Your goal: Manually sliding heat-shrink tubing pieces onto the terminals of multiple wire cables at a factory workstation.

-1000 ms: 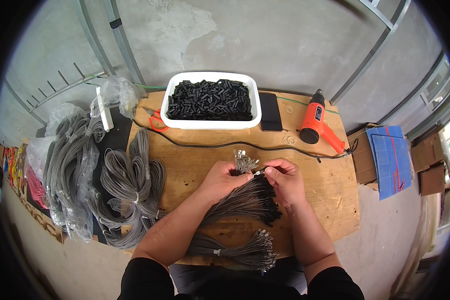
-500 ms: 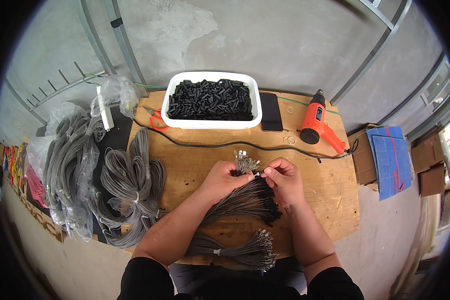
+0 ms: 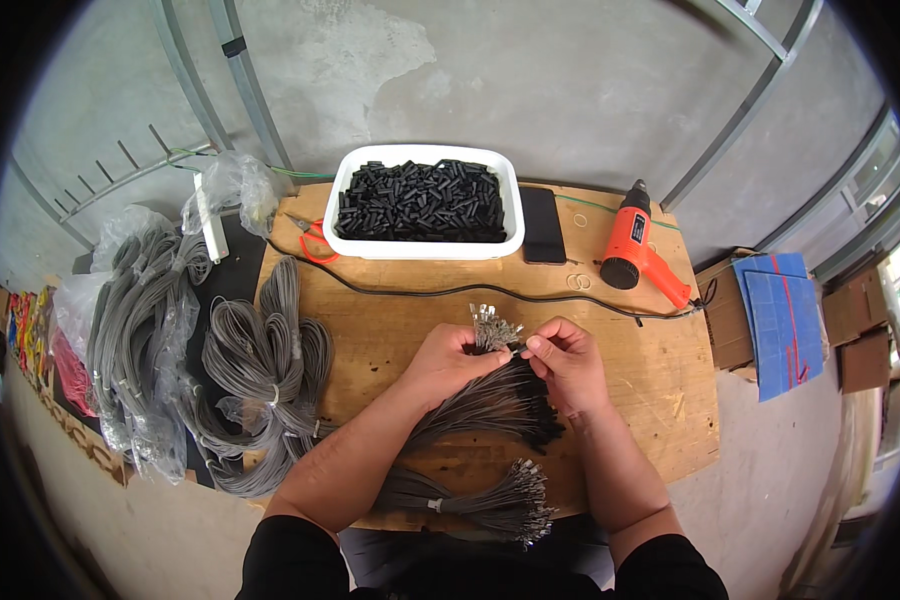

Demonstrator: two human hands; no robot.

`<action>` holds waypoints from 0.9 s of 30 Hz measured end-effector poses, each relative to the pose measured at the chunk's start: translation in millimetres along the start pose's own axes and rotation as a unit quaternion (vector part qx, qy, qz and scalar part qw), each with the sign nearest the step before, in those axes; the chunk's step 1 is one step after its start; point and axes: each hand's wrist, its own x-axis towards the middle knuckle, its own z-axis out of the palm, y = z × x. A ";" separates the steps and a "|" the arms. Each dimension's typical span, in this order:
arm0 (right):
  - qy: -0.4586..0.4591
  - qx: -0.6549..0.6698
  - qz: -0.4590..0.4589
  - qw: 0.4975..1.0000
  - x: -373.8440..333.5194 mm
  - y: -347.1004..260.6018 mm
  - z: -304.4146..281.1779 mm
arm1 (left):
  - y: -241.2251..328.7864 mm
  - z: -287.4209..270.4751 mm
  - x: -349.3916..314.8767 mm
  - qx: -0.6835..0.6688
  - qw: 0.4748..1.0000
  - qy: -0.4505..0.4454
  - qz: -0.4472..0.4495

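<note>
Over the middle of the wooden table, my left hand (image 3: 448,362) grips a bundle of thin grey wires (image 3: 494,332) whose bare metal terminals stick up past the fingers. Close against it, my right hand (image 3: 568,362) pinches a small dark piece, seemingly a black sleeve, at the tip of one wire. The fingertips mostly hide that piece. Below both hands fan out grey wires with black sleeves (image 3: 542,424) on their ends. Nearer to me lies a tied wire bundle (image 3: 480,500) with bare metal terminals.
A white tub (image 3: 422,250) full of short black sleeves stands at the back. Beside it are a phone (image 3: 543,226), a red heat gun (image 3: 630,240) with its cord, and red-handled pliers (image 3: 315,242). Coiled grey wires (image 3: 260,370) lie at the left.
My right fingertips have shifted slightly toward the left hand, and the dark piece shows less between them. The wire terminals have moved very slightly; all else stays put.
</note>
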 end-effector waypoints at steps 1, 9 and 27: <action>0.004 0.001 -0.004 1.000 0.2 -0.5 0.0 | 2.0 -0.9 -0.8 -0.016 1.000 -0.009 -0.014; 0.018 0.096 0.046 0.994 -0.3 -11.1 -4.1 | 2.6 -2.3 -1.8 -0.055 0.998 -0.013 -0.034; -0.038 0.114 0.110 0.987 0.0 -8.9 -7.5 | -2.3 -0.9 0.7 -0.019 1.000 -0.011 -0.016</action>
